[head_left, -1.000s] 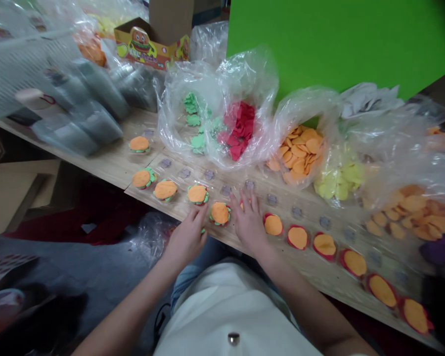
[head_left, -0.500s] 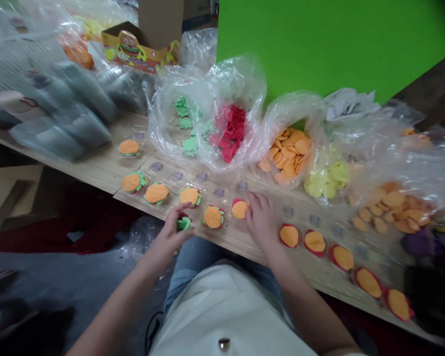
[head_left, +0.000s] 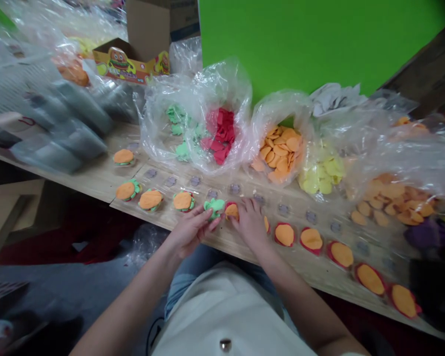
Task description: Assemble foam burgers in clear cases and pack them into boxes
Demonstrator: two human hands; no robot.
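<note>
The left hand (head_left: pixel 192 231) had its fingers (head_left: pixel 207 221) curled in, tips on a scalloped green felt piece (head_left: pixel 214 206), though I couldn't tell if it was actually pinched. The right hand (head_left: pixel 250 223) sat loosely open just beside a flat orange felt disc (head_left: pixel 232 211) on a red felt piece (head_left: pixel 230 203), right there on the wooden tabletop (head_left: pixel 300 262).

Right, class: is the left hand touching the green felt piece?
Touching: the head view shows the left hand with its fingers against the lower edge of the green felt piece, no gap visible.
</note>
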